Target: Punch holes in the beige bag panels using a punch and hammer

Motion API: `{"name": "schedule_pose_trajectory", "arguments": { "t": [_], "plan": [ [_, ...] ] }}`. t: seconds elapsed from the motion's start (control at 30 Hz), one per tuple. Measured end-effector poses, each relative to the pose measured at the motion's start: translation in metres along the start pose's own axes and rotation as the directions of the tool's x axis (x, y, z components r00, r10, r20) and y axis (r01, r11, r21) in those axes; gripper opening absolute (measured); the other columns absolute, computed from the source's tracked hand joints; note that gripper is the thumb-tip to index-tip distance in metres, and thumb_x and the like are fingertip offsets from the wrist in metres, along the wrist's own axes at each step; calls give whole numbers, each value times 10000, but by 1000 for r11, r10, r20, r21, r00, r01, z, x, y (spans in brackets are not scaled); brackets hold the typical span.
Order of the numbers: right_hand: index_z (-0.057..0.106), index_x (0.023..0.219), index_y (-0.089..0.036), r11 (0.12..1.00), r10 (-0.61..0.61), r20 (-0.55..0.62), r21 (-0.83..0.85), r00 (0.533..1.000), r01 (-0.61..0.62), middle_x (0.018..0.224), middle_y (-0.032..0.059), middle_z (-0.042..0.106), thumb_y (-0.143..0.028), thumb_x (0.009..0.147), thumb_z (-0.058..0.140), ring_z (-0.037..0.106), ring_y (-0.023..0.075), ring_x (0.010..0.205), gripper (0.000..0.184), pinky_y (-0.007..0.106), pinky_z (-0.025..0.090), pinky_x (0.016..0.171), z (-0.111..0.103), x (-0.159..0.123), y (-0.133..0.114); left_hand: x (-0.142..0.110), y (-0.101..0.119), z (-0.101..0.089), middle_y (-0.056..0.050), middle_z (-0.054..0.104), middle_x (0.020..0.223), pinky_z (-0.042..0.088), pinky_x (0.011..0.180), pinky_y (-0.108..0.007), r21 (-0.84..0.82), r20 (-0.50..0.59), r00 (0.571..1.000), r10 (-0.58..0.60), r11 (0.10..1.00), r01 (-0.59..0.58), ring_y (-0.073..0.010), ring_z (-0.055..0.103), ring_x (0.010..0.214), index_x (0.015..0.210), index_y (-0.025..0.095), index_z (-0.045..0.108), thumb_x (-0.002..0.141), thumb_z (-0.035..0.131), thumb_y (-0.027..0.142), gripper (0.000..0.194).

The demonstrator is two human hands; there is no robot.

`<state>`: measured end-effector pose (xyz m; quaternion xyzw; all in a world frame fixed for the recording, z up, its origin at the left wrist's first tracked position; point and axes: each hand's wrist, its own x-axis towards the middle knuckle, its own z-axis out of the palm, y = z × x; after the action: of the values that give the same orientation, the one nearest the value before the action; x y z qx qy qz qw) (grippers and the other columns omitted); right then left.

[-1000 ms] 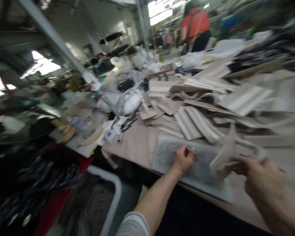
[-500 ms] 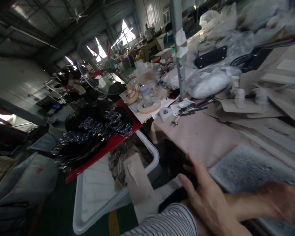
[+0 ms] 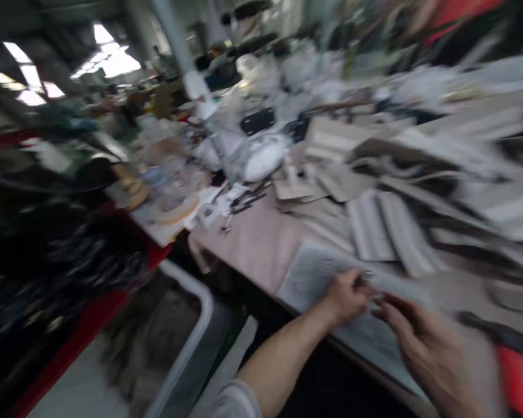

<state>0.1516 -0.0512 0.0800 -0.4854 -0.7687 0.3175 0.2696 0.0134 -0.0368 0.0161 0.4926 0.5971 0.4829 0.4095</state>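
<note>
My left hand [image 3: 348,296] is closed over the grey slab [image 3: 305,270], with a small round metallic piece [image 3: 366,275] at its fingertips. From the right, my right hand [image 3: 422,342] meets it, thumb and fingers pinched together close to the left fingertips. Whatever lies between the right fingertips is too small and blurred to name. To the right of that hand lies a blurred tool with a black part and a red handle [image 3: 516,377].
Beige padded pieces [image 3: 375,226] are heaped behind the slab. Dark slim tools [image 3: 248,200], plastic bags [image 3: 265,157] and a metal post [image 3: 196,87] stand farther left. Below the bench edge is a white-rimmed bin [image 3: 204,296] beside a red-edged surface with dark goods.
A second ago my right hand held a beige piece. Half a second ago it was open, crossed over my left arm near the bin. Now it is back at the slab, without that piece.
</note>
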Motion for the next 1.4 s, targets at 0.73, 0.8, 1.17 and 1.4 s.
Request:
{"name": "schedule_pose_trajectory", "arguments": {
  "t": [0.73, 0.8, 1.17, 1.4],
  "plan": [
    [646, 952, -107, 852, 290, -83, -431, 953, -297, 944, 180, 698, -77, 825, 527, 671, 252, 949, 176, 308, 465, 822, -58, 159, 59, 25, -12, 7, -121, 772, 908, 599, 761, -321, 30, -46, 993, 106, 994, -105, -241, 747, 805, 1043, 136, 664, 832, 670, 486, 408],
    [639, 937, -118, 857, 310, -89, -405, 946, -319, 930, 171, 706, -82, 826, 516, 672, 246, 940, 169, 298, 461, 811, -76, 155, 60, 25, -12, 7, -116, 770, 906, 594, 761, -319, 20, -37, 994, 100, 995, -99, -234, 745, 797, 1036, 138, 661, 838, 666, 472, 389],
    [611, 1179, -166, 586, 539, 137, 647, 831, -487, 940, 73, 738, -396, 823, 557, 697, 248, 828, 427, 356, 553, 726, -48, -52, 69, 21, -13, 4, -87, 755, 886, 576, 790, -305, -266, -196, 980, -36, 964, -18, -211, 733, 816, 962, 129, 680, 779, 743, 421, 350],
    [409, 1492, -171, 704, 634, -70, 467, 770, -536, 1193, 118, 687, -376, 820, 546, 666, 272, 1042, 716, 428, 522, 903, 4, -107, 72, 39, 12, 22, -75, 752, 925, 559, 803, -286, -334, -47, 999, 1, 942, -17, -187, 715, 834, 977, 138, 695, 760, 774, 403, 352]
  ]
}}
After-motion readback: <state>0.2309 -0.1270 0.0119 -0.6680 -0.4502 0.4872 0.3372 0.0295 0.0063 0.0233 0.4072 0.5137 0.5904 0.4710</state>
